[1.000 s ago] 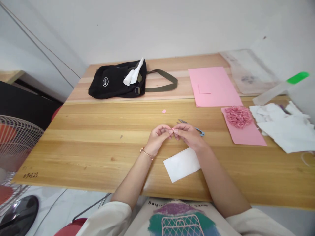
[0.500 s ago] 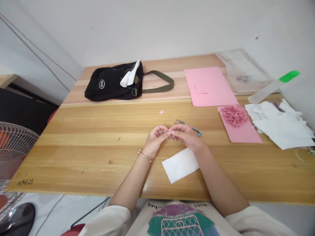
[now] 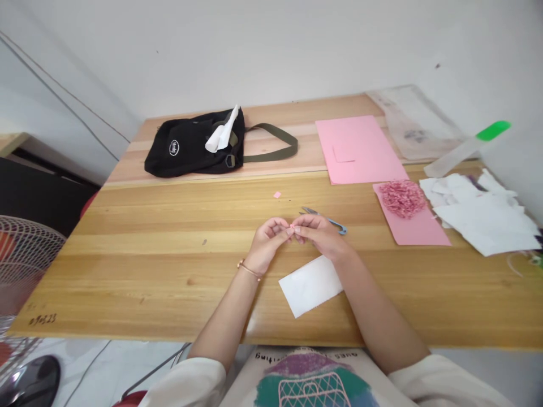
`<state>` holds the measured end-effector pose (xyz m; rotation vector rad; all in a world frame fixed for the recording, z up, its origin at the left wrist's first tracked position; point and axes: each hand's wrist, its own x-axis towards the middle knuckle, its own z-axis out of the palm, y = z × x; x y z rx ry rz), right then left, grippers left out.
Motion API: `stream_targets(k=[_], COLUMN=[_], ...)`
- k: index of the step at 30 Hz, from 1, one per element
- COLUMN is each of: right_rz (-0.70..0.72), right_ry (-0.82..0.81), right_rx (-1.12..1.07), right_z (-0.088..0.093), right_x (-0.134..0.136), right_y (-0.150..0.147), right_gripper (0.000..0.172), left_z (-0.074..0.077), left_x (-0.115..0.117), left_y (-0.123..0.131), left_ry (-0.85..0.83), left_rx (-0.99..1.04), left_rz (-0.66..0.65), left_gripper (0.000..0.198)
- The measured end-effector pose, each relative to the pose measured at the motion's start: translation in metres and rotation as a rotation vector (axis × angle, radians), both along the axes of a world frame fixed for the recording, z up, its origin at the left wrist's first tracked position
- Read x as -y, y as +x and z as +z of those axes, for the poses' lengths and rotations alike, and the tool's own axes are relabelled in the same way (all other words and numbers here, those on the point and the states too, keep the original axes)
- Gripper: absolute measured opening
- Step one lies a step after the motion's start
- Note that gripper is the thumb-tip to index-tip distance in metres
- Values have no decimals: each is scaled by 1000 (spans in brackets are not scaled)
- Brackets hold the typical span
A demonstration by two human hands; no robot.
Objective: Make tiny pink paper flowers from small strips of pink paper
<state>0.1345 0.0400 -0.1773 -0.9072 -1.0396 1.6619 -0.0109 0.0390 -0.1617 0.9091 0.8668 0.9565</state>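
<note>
Pinched between the fingertips of both hands is a tiny piece of pink paper (image 3: 292, 226), mostly covered by the fingers. My left hand (image 3: 270, 238) is closed on it from the left, and my right hand (image 3: 316, 233) from the right, thumbs nearly touching. Scissors (image 3: 337, 225) with light blue handles lie just behind my right hand, which hides part of them. A small pink paper square (image 3: 277, 194) rests on the table beyond the hands. Below my right wrist, a white paper rectangle (image 3: 309, 287) lies flat, partly under the forearm.
At the right, crumpled pink paper bits (image 3: 403, 198) are heaped on a pink sheet (image 3: 418, 232), beside white paper pieces (image 3: 483, 217). Larger pink sheets (image 3: 360, 141) and a green-tipped clear holder (image 3: 466, 150) lie behind. A black bag (image 3: 193, 147) sits back left; a fan (image 3: 29, 254) stands left.
The view has shifted very slightly. Both hands stay in place, still pinching the pink paper, with only a slight movement at the fingertips.
</note>
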Motion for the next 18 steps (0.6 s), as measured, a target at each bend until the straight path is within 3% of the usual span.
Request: stream_targets(k=[18], right_rz=[-34], right_ry=[-53], right_rx=[-13], right_z=[6], right_x=[1], right_y=[-1], right_gripper=[8], left_z=[1], left_x=[0], left_y=[0], left_ry=[0], left_rx=[18], left_rz=[12], left_gripper=[21])
